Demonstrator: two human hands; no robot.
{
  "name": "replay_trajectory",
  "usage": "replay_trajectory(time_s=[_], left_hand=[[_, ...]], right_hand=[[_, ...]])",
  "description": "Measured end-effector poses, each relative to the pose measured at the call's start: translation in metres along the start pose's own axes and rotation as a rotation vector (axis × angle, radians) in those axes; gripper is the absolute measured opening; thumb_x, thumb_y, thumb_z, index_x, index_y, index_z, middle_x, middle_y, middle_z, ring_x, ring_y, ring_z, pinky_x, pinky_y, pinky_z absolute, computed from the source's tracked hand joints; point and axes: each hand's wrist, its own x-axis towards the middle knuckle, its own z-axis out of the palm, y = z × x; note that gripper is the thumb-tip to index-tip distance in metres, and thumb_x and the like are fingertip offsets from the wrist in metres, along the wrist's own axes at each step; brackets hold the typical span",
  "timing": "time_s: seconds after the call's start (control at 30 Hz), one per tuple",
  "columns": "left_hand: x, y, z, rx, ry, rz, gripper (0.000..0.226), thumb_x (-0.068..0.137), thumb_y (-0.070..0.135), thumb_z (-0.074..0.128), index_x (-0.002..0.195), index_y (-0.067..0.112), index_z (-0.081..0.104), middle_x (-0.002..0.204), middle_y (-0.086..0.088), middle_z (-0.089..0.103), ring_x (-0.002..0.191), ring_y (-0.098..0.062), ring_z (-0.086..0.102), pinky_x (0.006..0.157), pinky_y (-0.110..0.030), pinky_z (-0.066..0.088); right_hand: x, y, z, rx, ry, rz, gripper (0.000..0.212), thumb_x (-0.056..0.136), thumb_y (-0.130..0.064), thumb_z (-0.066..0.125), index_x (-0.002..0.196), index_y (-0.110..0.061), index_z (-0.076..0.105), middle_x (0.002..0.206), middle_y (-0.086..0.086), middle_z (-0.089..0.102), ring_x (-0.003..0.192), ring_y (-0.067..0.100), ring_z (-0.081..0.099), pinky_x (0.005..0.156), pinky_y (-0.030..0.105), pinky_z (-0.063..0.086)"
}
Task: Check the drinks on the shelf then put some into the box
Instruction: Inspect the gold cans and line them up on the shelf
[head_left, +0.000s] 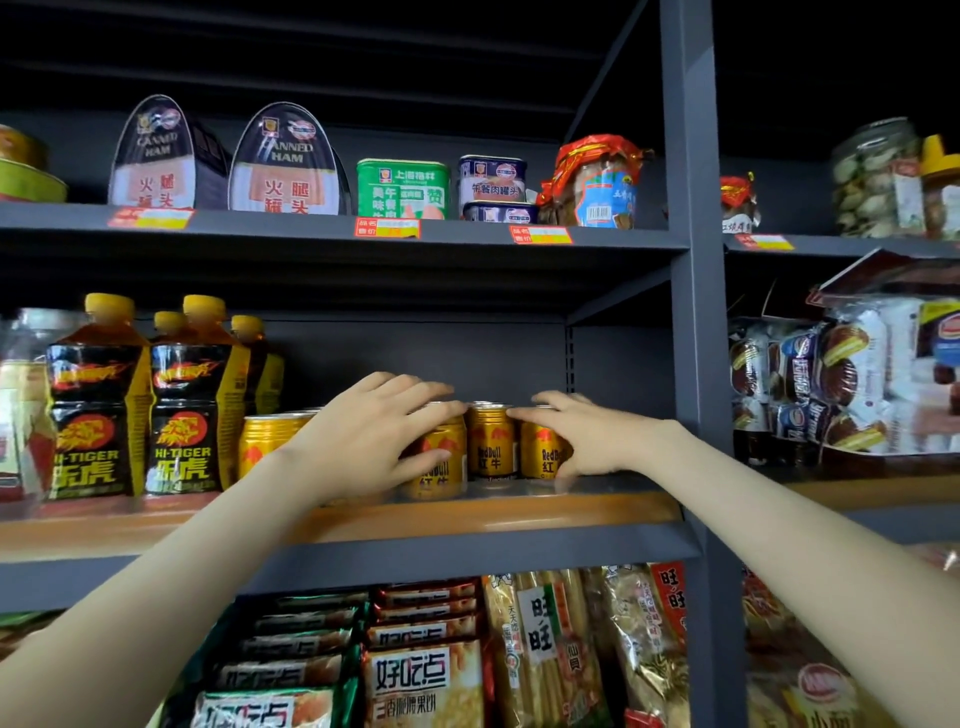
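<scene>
I look up at a grey rack (691, 260) that fills most of my view. Its middle shelf (519, 512), with an orange front edge, carries the drinks. Snack packs (426, 670) lie stacked on the level below, and ham tins (285, 161) stand on the level above. Tall Hi-Tiger bottles (98, 415) with yellow caps stand upright in rows on the left of the middle shelf. Both arms reach up to that shelf from below.

The left hand (374, 436) lies over the front can (441, 470). Its fingers curl across the lid and its thumb presses the label, so it grips that can. The right hand (592, 436) holds the right can (537, 452), with its fingers close together over the lid and its thumb low at the side. Its forefinger reaches the rim of the middle can (491, 441), which stands upright between the two hands. A left can (265, 441) stands just beside the bottles, partly behind the left wrist. All the cans are gold.
</scene>
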Motion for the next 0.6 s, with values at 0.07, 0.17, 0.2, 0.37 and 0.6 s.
replay_trajectory(time_s=[0.07,0.17,0.2,0.37,0.6], left_hand=[[-0.001,0.0,-0.001,0.002,0.014,0.01,0.052,0.094,0.048,0.034,0.127,0.019,0.062,0.122,-0.006,0.066,0.104,-0.024,0.066,0.088,-0.037,0.053],[-0.002,-0.002,-0.003,0.038,0.036,0.04,0.053,0.096,0.048,0.033,0.131,0.019,0.06,0.128,-0.008,0.064,0.106,-0.024,0.065,0.091,-0.037,0.052],[-0.003,-0.005,-0.004,0.05,0.04,0.05,0.054,0.097,0.049,0.031,0.133,0.02,0.058,0.13,-0.009,0.062,0.107,-0.025,0.065,0.092,-0.038,0.051],[-0.009,-0.016,-0.004,0.065,0.021,0.037,0.062,0.099,0.057,0.021,0.143,0.021,0.046,0.141,-0.012,0.053,0.115,-0.028,0.06,0.099,-0.041,0.047],[-0.011,-0.015,-0.002,0.081,0.014,0.015,0.06,0.096,0.054,0.032,0.143,0.021,0.047,0.143,-0.012,0.05,0.12,-0.028,0.058,0.102,-0.042,0.044]], right_hand=[[0.002,0.001,0.003,-0.029,0.018,-0.009,0.108,0.076,-0.023,0.08,0.152,-0.038,0.007,0.157,-0.002,0.015,0.143,0.024,0.016,0.1,0.038,0.042],[0.007,0.004,0.005,-0.037,0.048,0.003,0.111,0.074,-0.023,0.082,0.153,-0.031,0.005,0.155,0.0,0.022,0.143,0.024,0.019,0.102,0.039,0.04],[0.008,0.006,0.005,-0.061,0.048,0.003,0.11,0.075,-0.023,0.081,0.153,-0.029,0.005,0.155,0.0,0.022,0.143,0.024,0.02,0.103,0.038,0.041],[0.019,0.009,0.009,-0.166,0.024,0.037,0.105,0.08,-0.022,0.077,0.154,-0.026,0.002,0.157,0.004,0.02,0.142,0.025,0.023,0.1,0.036,0.044],[0.047,0.013,0.008,-0.188,-0.065,0.09,0.108,0.08,-0.02,0.078,0.154,-0.026,0.0,0.155,0.006,0.02,0.139,0.028,0.027,0.096,0.037,0.045]])
